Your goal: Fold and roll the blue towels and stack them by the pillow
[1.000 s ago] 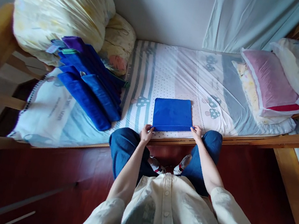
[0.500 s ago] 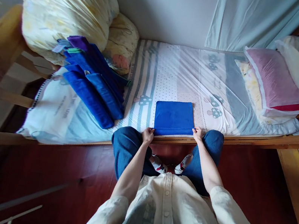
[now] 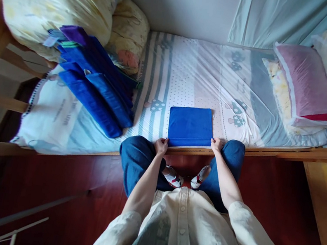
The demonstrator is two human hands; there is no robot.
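A folded blue towel [image 3: 191, 125] lies flat near the bed's front edge, its near side straight between my two hands. My left hand [image 3: 161, 145] pinches the near left corner, fingers closed. At the near right corner, my right hand [image 3: 216, 145] has its fingers closed on the same towel. To the left, a pile of folded blue towels [image 3: 96, 90] lies slanted on the bed, with a purple folded cloth [image 3: 74, 34] at its far end.
The bed [image 3: 187, 72] has a patterned sheet and a wooden front rail [image 3: 299, 154]. Large stuffed bedding [image 3: 55, 0] stands at the left, and a pink pillow [image 3: 310, 86] rests at the right. A pale curtain [image 3: 281, 21] hangs behind. My knees are against the bed edge.
The view has shifted slightly, so the bedding at both ends sits a little differently in the picture. Both hands keep hold of the towel's near corners, and its fold looks the same.
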